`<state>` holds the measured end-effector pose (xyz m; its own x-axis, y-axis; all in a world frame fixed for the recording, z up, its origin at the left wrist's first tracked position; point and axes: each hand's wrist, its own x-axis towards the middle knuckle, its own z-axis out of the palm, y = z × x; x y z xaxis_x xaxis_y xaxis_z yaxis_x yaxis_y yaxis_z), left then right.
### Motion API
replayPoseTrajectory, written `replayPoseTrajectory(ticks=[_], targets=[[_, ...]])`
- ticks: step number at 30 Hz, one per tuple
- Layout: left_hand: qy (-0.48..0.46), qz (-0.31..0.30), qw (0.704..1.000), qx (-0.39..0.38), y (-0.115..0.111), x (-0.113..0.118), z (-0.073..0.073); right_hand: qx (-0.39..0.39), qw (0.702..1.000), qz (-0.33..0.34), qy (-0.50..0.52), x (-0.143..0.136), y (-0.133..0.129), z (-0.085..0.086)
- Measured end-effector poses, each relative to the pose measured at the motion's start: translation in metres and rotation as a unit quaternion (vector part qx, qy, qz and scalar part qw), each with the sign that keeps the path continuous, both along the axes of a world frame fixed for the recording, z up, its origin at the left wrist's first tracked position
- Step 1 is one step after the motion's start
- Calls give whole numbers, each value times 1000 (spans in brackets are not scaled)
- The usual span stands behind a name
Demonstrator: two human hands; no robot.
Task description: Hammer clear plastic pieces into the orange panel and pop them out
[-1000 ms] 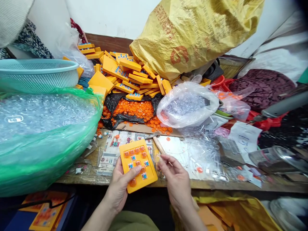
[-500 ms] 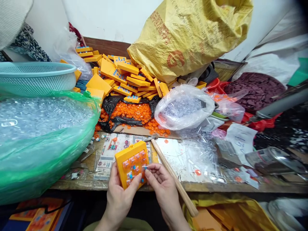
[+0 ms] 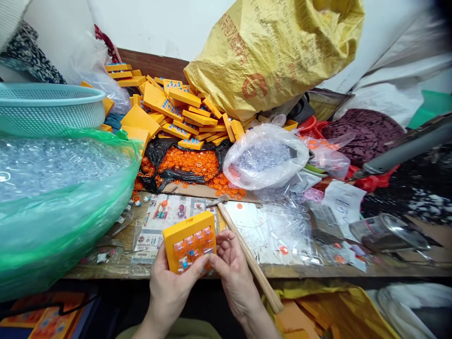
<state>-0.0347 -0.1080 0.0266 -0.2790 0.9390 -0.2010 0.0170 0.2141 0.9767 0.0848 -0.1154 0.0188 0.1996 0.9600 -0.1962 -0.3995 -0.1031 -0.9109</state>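
Observation:
A yellow plastic panel (image 3: pixel 189 225) is tilted toward me above the front edge of the bench. My left hand (image 3: pixel 170 285) grips its left and lower side, with the thumb across the face. Orange discs under clear caps (image 3: pixel 190 242) fill the upper rows, and small blue parts show lower down. My right hand (image 3: pixel 235 270) is at the panel's lower right edge, thumb pressed on the face and fingers curled beside it. Any small piece under that thumb is hidden. Just right of the hand lies a hammer (image 3: pixel 249 256) with a wooden handle.
Behind are a heap of yellow panels (image 3: pixel 155 101), a black bag of orange discs (image 3: pixel 158 153) and a white bag of clear caps (image 3: pixel 233 162). A green bag (image 3: pixel 81 212) bulges over the left side. A yellow sack (image 3: pixel 275 56) leans behind; a glass jar (image 3: pixel 384 233) lies right.
The panel has turned slightly and sits a little lower and left in view. My right thumb has moved onto its lower right, and the clear piece pinched earlier no longer shows.

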Motion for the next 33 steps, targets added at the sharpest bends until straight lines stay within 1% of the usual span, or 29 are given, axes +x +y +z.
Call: replayPoseTrajectory(ticks=[2, 4, 7, 9, 10, 11, 13, 15, 17, 19, 20, 21, 22, 23, 24, 25, 26, 27, 29, 31, 33], targets=[[29, -2, 1000, 7, 1, -2, -3, 17, 1000, -3, 6, 0, 0, -2], [11, 9, 1000, 11, 1, 0, -5, 29, 1000, -7, -3, 1, 0, -3], [-83, 26, 996, 1, 0, 6, -3, 30, 999, 5, -30, 3, -1, -1], [-143, 21, 989, -14, -1, 10, 0, 24, 998, 9, -52, 5, -3, 2], [-154, 18, 988, -17, -2, 10, 1, 21, 998, 6, -61, 6, -4, 4], [-150, 15, 988, -16, -2, 10, 3, 18, 998, -2, -65, 7, -5, 5], [-101, 7, 995, -5, -3, 7, 4, 18, 998, -25, -53, 6, -7, 8], [-41, -2, 999, 3, -3, 3, 3, 22, 999, -46, -20, 3, -7, 10], [0, -6, 1000, 4, -2, 1, 2, 19, 998, -55, 22, -2, -7, 10], [-2, -2, 1000, 2, -1, 2, 2, 12, 998, -56, 34, -5, -8, 6], [-24, 0, 1000, -3, -1, 3, 4, 12, 998, -53, 16, -4, -8, 4], [-57, -4, 998, -14, 0, 5, 5, 14, 999, -44, -27, -1, -7, 2], [-97, -12, 995, -30, 0, 6, 8, 21, 993, -26, -109, 7, -6, 1], [-138, -22, 989, -50, 1, 7, 10, 30, 975, -6, -218, 20, -4, 1], [-178, -36, 981, -74, 1, 8, 13, 36, 943, 15, -332, 37, 0, 3], [-213, -48, 971, -98, 1, 8, 16, 44, 876, 30, -480, 60, 5, 6], [-244, -58, 961, -120, 1, 7, 18, 39, 843, 5, -536, 86, 12, 11], [-272, -64, 950, -140, 2, 5, 20, 33, 820, -27, -571, 115, 19, 16], [-316, -67, 931, -172, 2, 1, 23, 11, 762, -83, -643, 174, 34, 26], [-345, -68, 917, -189, 3, -3, 24, -19, 711, -86, -698, 221, 47, 30], [-368, -72, 904, -204, 3, -6, 23, -34, 673, -65, -736, 250, 55, 28]])
